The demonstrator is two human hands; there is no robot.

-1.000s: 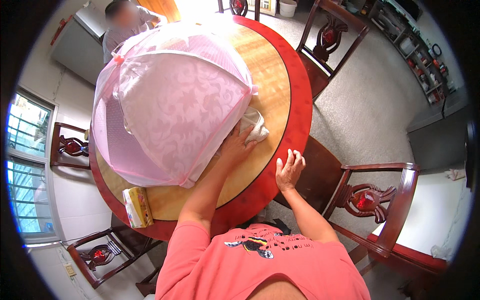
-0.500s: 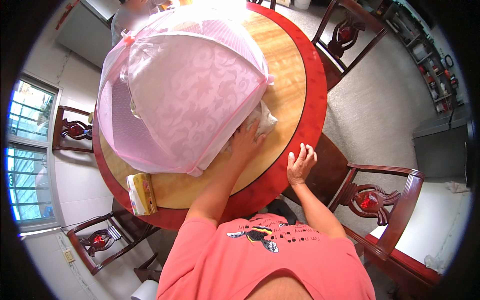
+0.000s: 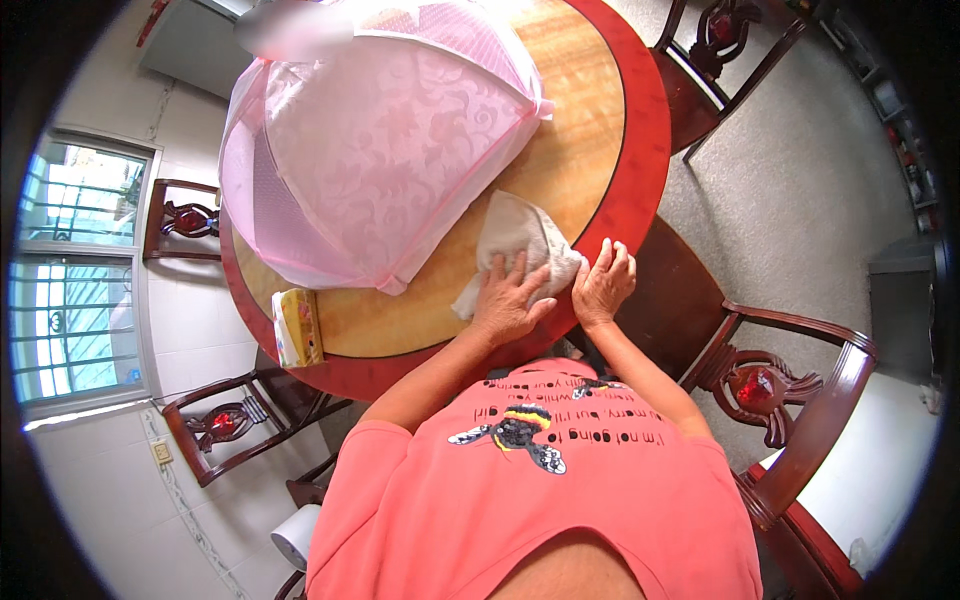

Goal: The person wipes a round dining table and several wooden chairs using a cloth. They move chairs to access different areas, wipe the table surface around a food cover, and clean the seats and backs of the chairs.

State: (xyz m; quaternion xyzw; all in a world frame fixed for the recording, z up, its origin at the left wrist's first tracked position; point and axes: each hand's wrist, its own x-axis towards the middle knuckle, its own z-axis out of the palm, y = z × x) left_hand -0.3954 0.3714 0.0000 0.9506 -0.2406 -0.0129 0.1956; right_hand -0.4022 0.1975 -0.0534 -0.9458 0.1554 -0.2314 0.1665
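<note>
Left hand (image 3: pixel 512 298): Palm down with fingers spread wide, laid over the lower part of a pale cloth; I see nothing gripped, only contact from above.
Right hand (image 3: pixel 605 285): At the red rim (image 3: pixel 642 165), fingers slightly bent and close together, thumb beside the cloth's right corner; from my remote post I cannot tell whether it pinches the fabric.
Pale cloth (image 3: pixel 515 225): Bunched and creased near the close edge of the round table, on the yellow wood tabletop (image 3: pixel 575 160) and reaching the rim.
Pink cover (image 3: pixel 390 165): A tented, patterned shade stands on the tabletop, just beyond the cloth and to its left. I would keep strokes short on that side, since its hem could catch the fabric.
Cloth handling: I judge the step in hand to be working the cloth over the surface. Flat, even pressure from the spread palm, with the folds smoothed out, should serve better than pushing with the fingertips.
Rim side: I would let the right hand steady the loose corner, as it could slip over the edge.
Tissue pack (image 3: pixel 308 330): Yellow, near the table's left edge, well apart from both hands.
</note>
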